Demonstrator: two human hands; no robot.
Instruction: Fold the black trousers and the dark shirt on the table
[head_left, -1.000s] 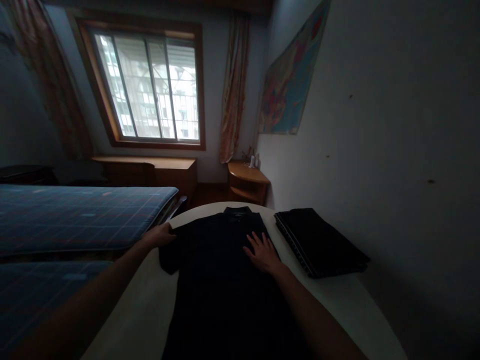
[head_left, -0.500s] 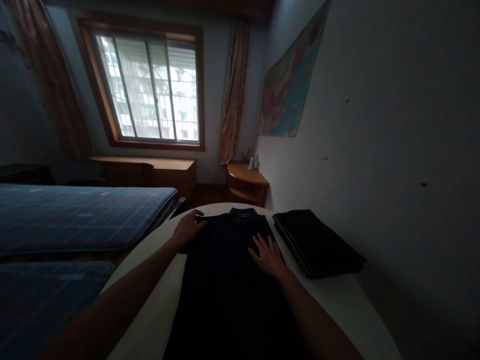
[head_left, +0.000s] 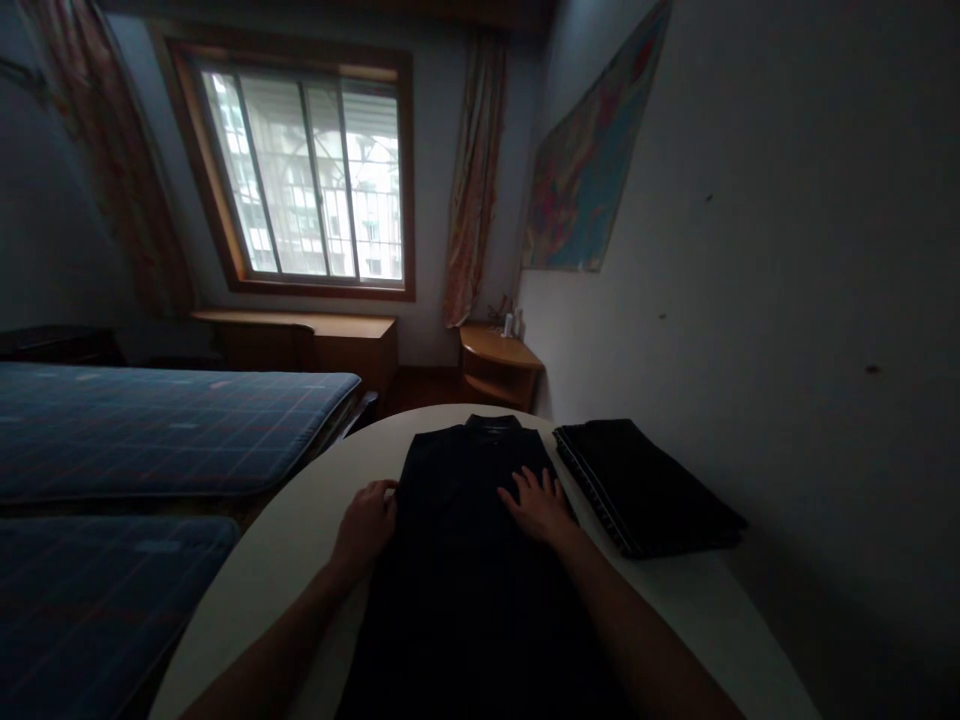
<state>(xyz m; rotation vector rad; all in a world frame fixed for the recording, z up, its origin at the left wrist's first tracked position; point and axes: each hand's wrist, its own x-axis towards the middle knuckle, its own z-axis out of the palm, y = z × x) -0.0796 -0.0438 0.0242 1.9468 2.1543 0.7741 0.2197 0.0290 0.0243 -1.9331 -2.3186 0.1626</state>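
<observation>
A dark polo shirt [head_left: 465,560] lies on a pale round table [head_left: 247,590], its collar at the far end and its lower part running down out of view. At the shirt's left edge, my left hand [head_left: 366,522] has its fingers curled round the fabric by the shoulder. My right hand [head_left: 538,505] rests flat on the right side of the chest, fingers spread. Right of the shirt sits a stack of folded dark clothes [head_left: 645,485]. The dim light hides most folds in the black cloth.
A plaid mattress [head_left: 165,430] is left of the table, with another mattress [head_left: 105,600] nearer. Beyond are a wooden desk [head_left: 352,330] under the window [head_left: 307,180] and a corner shelf [head_left: 501,348]. A wall with a map [head_left: 589,160] runs along the right.
My left hand has moved down and nearer from the outspread left sleeve to the shirt's side. That sleeve now lies folded inward. My right hand stays on the chest.
</observation>
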